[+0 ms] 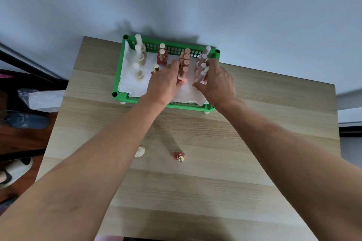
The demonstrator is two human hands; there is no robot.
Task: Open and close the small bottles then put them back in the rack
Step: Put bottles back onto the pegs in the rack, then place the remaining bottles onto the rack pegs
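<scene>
A green plastic rack (125,45) lined with white paper stands at the table's far edge. It holds rows of small bottles: cream ones (138,72) at the left, red ones with gold caps (161,55), salmon pink ones (186,62) and pale pink ones (202,64) at the right. My left hand (163,82) is inside the rack with its fingers closed on the nearest salmon pink bottle (183,79). My right hand (217,82) wraps around the nearest pale pink bottle (201,76). On the table near me stand a cream bottle (140,151) and a red bottle (179,156).
The light wooden table (195,191) runs up to a grey wall. To the left, off the table, lie a clear plastic bag (39,98), a dark shoe (25,121) and other things on a dark floor.
</scene>
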